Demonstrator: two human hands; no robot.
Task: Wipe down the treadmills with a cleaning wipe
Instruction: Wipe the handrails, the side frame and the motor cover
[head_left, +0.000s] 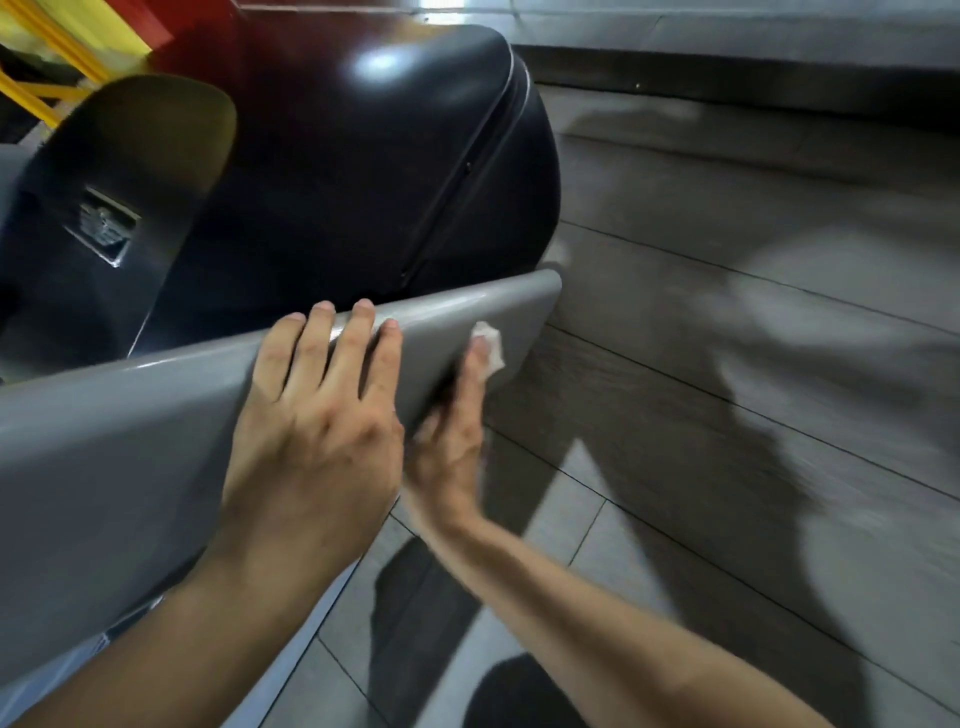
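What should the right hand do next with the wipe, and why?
Probably slide the wipe on toward the rounded end of the grey rail. The right hand presses it flat against the rail's outer side, just short of that end, so a strip there looks unwiped. The left hand rests on top of the rail, fingers over its edge, and can steady it.

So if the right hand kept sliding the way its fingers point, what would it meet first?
Probably nothing solid: the right hand presses the wipe against the grey panel close to its rounded end. Going on, it would run off that end, towards the floor. Depth is unclear.
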